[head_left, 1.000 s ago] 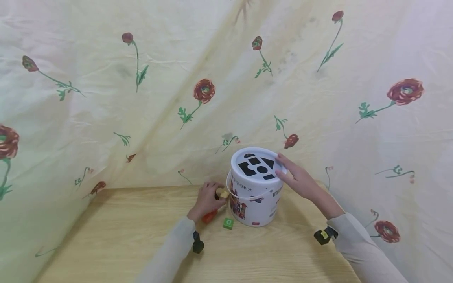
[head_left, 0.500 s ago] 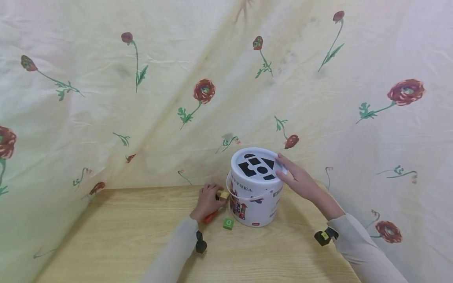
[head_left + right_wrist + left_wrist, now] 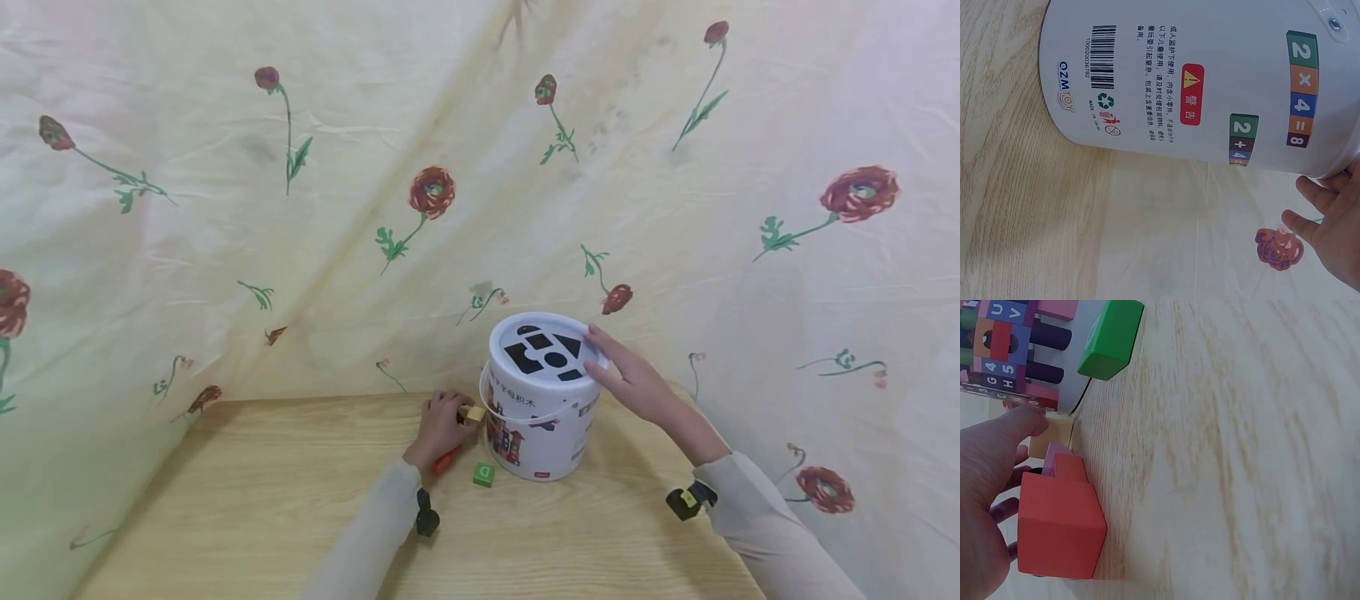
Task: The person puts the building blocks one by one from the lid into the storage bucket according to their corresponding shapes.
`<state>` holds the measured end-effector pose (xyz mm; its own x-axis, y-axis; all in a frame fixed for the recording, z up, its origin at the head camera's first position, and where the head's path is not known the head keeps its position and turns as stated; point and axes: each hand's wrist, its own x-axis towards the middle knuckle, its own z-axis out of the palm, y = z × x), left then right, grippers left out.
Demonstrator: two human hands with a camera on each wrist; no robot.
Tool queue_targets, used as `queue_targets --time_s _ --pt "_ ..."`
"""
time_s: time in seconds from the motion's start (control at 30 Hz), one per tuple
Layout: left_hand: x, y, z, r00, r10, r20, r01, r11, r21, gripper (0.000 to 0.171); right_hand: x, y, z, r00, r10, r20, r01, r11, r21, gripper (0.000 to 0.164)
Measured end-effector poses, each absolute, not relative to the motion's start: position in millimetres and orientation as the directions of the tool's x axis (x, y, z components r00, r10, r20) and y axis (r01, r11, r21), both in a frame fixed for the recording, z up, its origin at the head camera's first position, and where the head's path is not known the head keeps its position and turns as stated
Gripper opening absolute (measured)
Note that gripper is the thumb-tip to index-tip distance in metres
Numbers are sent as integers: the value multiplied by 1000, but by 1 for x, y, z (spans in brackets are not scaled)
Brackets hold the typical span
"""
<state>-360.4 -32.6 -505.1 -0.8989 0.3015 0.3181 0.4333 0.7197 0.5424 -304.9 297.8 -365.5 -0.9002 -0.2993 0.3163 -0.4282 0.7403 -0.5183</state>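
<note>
A white toy-block bucket with a shape-cut lid stands upright on the table. My right hand rests on the right rim of the lid, fingers fairly straight; the right wrist view shows the fingertips at the rim. Left of the bucket, my left hand is curled with thumb and fingers about a tan wooden block, close to the bucket wall. A red block lies under the palm, and a pink piece shows beyond it. A green letter block sits in front of the bucket.
The wooden table extends to the left and front. Floral cloth hangs behind and on both sides. The bucket's thin white handle hangs down at its front.
My left hand has shifted very slightly to the right and now covers a bit more of the red block. The right hand and the bucket have stayed still.
</note>
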Motion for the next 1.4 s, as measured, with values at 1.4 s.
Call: queue_targets --time_s 1.4 --pt "-354 -37 -503 -921 324 216 386 685 618 39 -309 299 -368 -898 -300 323 -432 740 -516 67"
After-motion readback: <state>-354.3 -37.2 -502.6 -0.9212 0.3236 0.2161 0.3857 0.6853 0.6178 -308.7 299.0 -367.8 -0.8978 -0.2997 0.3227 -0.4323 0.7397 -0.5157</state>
